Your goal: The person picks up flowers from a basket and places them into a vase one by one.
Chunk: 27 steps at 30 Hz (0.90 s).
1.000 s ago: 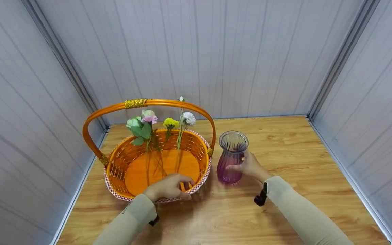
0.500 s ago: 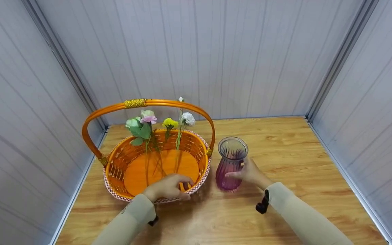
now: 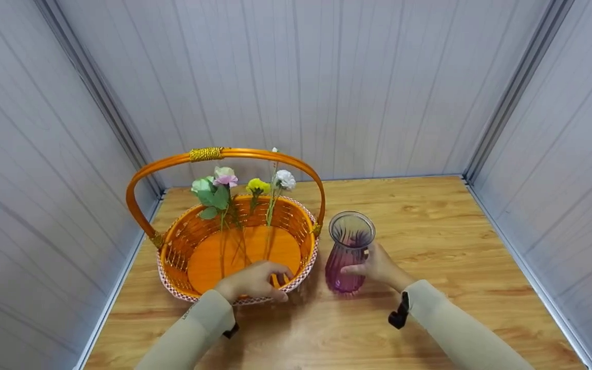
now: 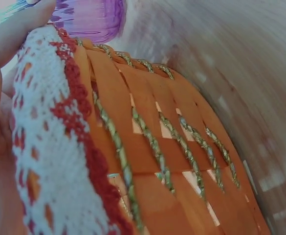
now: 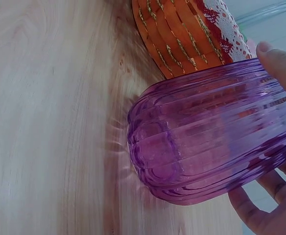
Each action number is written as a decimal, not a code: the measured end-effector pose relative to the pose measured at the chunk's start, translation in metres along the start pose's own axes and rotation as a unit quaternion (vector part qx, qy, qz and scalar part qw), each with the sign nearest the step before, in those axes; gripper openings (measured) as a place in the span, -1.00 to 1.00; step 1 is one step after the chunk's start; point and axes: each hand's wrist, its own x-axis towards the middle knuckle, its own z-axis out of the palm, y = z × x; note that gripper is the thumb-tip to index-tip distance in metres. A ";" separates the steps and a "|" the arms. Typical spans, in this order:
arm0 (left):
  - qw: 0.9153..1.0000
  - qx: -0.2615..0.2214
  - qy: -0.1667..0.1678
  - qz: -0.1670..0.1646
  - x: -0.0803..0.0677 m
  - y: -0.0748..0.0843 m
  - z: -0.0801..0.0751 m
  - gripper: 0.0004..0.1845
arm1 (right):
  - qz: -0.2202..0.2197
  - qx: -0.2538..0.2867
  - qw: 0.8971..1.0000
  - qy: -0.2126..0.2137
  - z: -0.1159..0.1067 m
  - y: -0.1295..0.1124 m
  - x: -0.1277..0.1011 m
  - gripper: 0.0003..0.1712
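Observation:
My right hand (image 3: 381, 267) grips the ribbed glass vase (image 3: 345, 272), clear at the rim and purple below, with the thumb across its front. In the right wrist view the fingers wrap the vase (image 5: 206, 137) from both sides, its base by the wood. My left hand (image 3: 257, 280) holds the near rim of an orange woven basket (image 3: 244, 252), thumb outside and fingers over the inner side. The left wrist view shows the lace-trimmed rim (image 4: 55, 127) along that hand's palm. In the basket lean artificial flowers: pale green and pink blooms (image 3: 224, 177), a yellow one (image 3: 258, 186) and a white one (image 3: 285, 179).
The basket's tall arched handle (image 3: 255, 154) rises over the flowers. Corrugated pale panels (image 3: 327, 92) wall the back and both sides of the wooden table (image 3: 445, 231). The vase stands just right of the basket.
The right hand has brought the vase toward the person, a short way down the head view. The left hand and the basket have stayed nearly in place.

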 end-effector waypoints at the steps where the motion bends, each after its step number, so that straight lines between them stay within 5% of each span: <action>1: 1.000 0.003 0.000 -0.001 0.000 0.001 0.000 -0.65 | 0.000 0.000 1.000 0.000 0.000 0.000 0.000 0.12; 15: 0.999 0.004 -0.026 -0.021 0.001 0.008 -0.008 -0.67 | 0.005 0.000 1.000 -0.007 0.000 -0.003 -0.002 0.17; 27: 0.999 0.005 -0.021 -0.039 0.004 0.017 -0.036 -0.62 | 0.015 -0.008 1.000 0.006 0.001 0.000 -0.001 0.17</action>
